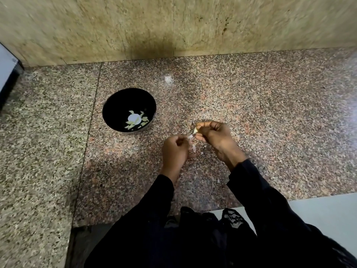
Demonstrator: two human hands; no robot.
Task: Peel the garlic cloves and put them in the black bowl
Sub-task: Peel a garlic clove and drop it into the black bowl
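A black bowl (112, 107) stands on the speckled granite counter (270, 113), left of my hands, with several pale peeled garlic cloves (135, 120) in its bottom. My right hand (214, 136) pinches a small garlic clove (195, 130) between thumb and fingertips. Just below and to the left, my left hand (174, 151) has its fingers curled and pinches a thin strip of papery garlic skin (192, 141) that hangs between the two hands. Both hands hover above the counter, a hand's width right of the bowl.
A yellowish stone wall (173, 26) rises behind the counter. A white and black object (7, 74) stands at the far left edge. Bits of skin (218, 180) lie on the counter near my right sleeve. The counter's front edge runs near my body.
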